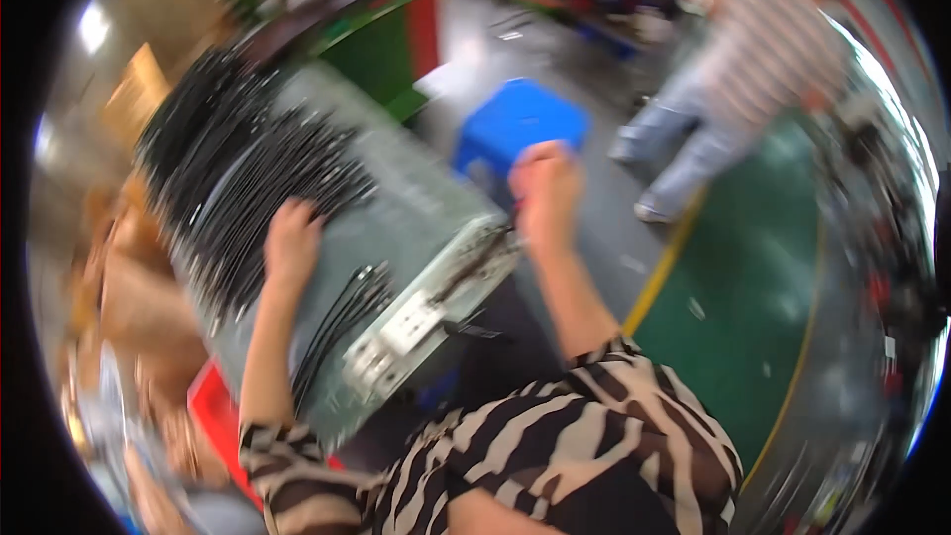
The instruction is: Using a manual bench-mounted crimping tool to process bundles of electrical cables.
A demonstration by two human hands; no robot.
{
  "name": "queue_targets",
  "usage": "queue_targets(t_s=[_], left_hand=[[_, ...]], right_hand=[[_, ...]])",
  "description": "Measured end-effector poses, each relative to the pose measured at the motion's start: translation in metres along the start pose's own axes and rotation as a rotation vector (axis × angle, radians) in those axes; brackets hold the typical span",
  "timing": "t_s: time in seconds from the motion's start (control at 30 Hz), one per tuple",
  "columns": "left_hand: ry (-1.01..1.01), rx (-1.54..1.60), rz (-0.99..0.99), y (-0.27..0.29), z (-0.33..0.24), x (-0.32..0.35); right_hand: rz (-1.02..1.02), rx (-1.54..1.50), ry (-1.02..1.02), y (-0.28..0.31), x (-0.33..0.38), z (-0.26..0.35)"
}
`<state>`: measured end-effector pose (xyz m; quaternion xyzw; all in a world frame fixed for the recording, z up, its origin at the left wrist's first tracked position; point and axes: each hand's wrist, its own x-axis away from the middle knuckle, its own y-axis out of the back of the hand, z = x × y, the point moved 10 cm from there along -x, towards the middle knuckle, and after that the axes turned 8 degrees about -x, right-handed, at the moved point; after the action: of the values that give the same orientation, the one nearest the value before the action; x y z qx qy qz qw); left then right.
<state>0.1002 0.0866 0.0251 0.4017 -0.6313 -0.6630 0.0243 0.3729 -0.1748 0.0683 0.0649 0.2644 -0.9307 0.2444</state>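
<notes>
The left hand (290,243) lies with fingers spread on thin black cables (238,178), probably light and floppy, best gathered mid-bundle. The right hand (543,188) is a closed fist at the grey surface (416,228) edge.

Grey-green workbench loaded with black cables

The workbench (416,208) runs slantwise from upper left to lower middle, its picture blurred. A thick mass of black cables (238,168) covers its far half, a smaller bundle (342,322) lies nearer, and pale metal plates (396,337) sit at its near edge. Beyond it a blue stool (520,119) stands on the grey floor (604,228).
</notes>
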Motion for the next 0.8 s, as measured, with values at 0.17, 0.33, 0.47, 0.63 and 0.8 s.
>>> queue_targets(t_s=[0.17, 0.33, 0.47, 0.63, 0.8], left_hand=[[-0.003, 0.006, 0.119, -0.013, 0.008, -0.019], [-0.039, 0.187, -0.060, 0.027, -0.026, -0.035], [-0.114, 0.133, 0.122, 0.059, -0.073, -0.036], [-0.032, 0.094, 0.268, 0.059, -0.050, 0.010], [0.064, 0.054, 0.285, 0.081, -0.034, 0.034]], right_hand=[[0.069, -0.178, -0.077, -0.005, -0.006, -0.018], [0.058, -0.215, 0.012, 0.002, -0.007, -0.002], [0.061, -0.217, 0.012, 0.003, -0.008, -0.002], [0.108, -0.257, -0.013, -0.008, -0.003, -0.011], [0.089, 0.200, 0.279, -0.013, 0.008, 0.026]])
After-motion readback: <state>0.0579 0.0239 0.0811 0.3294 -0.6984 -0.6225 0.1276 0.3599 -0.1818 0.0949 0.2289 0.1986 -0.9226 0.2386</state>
